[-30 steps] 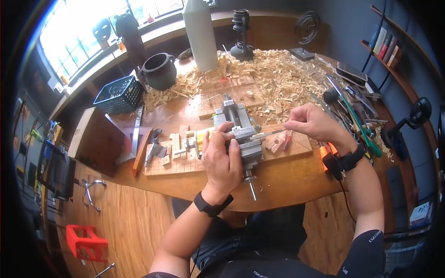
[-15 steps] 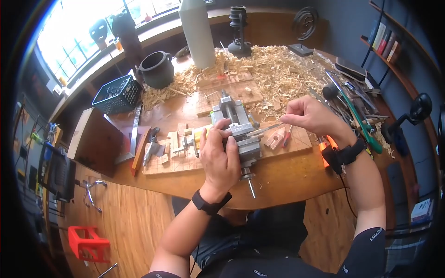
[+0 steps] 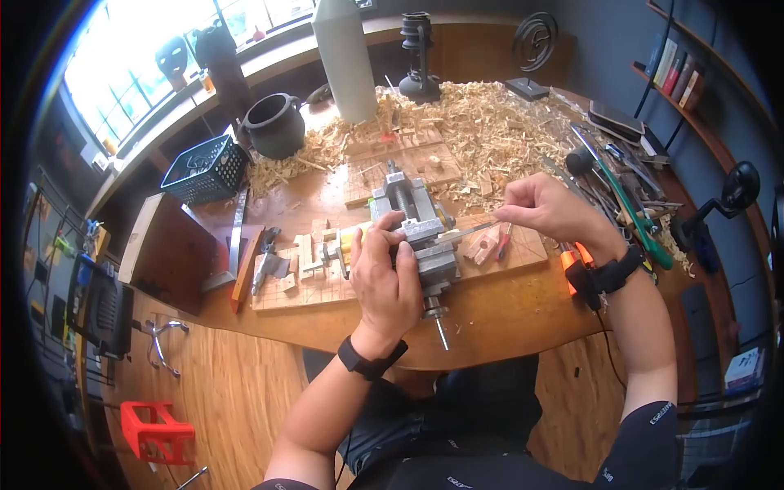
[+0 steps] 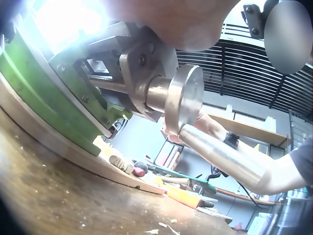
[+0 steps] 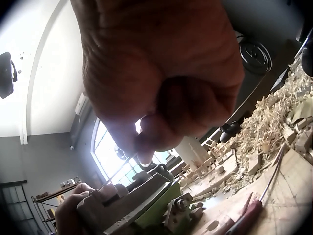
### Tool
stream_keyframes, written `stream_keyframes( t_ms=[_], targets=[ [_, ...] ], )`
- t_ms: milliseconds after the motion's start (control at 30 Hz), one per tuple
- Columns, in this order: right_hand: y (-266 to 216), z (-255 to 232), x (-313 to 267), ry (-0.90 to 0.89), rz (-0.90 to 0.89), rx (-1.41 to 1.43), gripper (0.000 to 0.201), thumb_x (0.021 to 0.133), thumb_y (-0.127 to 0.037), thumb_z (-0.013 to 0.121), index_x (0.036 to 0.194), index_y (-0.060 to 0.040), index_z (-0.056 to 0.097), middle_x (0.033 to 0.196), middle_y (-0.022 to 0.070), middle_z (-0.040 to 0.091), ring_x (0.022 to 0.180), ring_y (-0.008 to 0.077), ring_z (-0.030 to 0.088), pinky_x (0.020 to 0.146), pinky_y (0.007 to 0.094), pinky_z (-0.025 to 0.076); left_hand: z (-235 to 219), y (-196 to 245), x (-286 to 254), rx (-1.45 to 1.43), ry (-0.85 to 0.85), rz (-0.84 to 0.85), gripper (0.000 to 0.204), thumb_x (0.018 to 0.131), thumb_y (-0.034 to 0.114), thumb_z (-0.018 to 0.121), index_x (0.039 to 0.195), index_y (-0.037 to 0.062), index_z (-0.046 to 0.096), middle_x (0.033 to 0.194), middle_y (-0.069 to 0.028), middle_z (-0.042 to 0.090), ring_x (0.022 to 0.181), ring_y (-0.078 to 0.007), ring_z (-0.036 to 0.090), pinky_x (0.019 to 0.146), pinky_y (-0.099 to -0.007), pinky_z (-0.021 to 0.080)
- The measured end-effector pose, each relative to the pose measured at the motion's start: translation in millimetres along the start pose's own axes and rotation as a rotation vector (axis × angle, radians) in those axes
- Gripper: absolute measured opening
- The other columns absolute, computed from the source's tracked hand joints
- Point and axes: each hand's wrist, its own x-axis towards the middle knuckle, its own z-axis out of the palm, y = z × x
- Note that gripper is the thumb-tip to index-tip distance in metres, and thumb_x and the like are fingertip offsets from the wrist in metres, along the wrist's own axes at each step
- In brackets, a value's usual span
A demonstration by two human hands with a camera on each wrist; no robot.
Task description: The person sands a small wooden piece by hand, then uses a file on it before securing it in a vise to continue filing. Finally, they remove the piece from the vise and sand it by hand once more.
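1. A perforated basket (image 3: 220, 181) held a tangle of small things; the inside of the round pot (image 3: 278, 137) was too dark to read.
2. The left hand (image 3: 385, 276) had its grip curled over the blocky metal vise (image 3: 438, 263), on a wooden board (image 3: 527, 253).
3. The right hand (image 3: 550, 211) pinched a thin metal tool (image 3: 480, 229), which reached to the vise.
4. Curly shavings (image 3: 494, 126) heaped the counter's (image 3: 506, 309) far side.

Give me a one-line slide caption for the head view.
Left hand on a metal vise, right hand pinching a slim tool, wood shavings heaped beyond.
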Motion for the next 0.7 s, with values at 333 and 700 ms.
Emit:
stream_keyframes(
  t_ms=[333, 700],
  targets=[
    [-3.8, 2.3, 2.6, -0.002, -0.010, -0.012, 0.029, 0.097, -0.023, 0.074, 0.077, -0.0034, 0.066, 0.066, -0.0056, 0.056, 0.064, 0.0046, 0.048, 0.057, 0.0269, 0.039, 2.7, -2.4, -1.2, -0.009, -0.001, -0.007, 0.014, 0.096, 0.011, 0.052, 0.106, 0.0021, 0.057, 0.127, -0.0171, 0.067, 0.115, -0.0412, 0.064, 0.116, -0.0606, 0.030],
    [3.2, -6.7, 6.8, -0.037, 0.014, 0.039, 0.031, 0.098, -0.023, 0.074, 0.075, -0.0043, 0.063, 0.066, -0.0072, 0.053, 0.063, 0.0043, 0.044, 0.056, 0.0265, 0.037, 0.6, -1.0, -1.0, -0.006, -0.001, -0.008, 0.015, 0.096, 0.011, 0.052, 0.107, 0.0019, 0.056, 0.128, -0.0180, 0.067, 0.116, -0.0411, 0.063, 0.116, -0.0605, 0.030]
  ],
)
